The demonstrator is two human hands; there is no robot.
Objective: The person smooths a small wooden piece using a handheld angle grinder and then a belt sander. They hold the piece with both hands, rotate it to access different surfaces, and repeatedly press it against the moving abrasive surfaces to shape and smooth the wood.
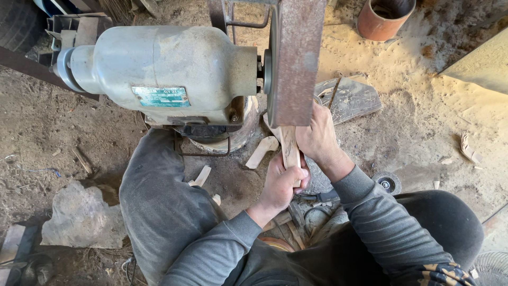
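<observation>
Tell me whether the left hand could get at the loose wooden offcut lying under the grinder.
Probably yes: the left hand is close to the offcut with open ground between, but it is shut on the wooden piece.

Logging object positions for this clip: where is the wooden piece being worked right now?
In the head view, the wooden piece is just right of centre, gripped by the left hand and the right hand, its top meeting the sanding belt.
</observation>
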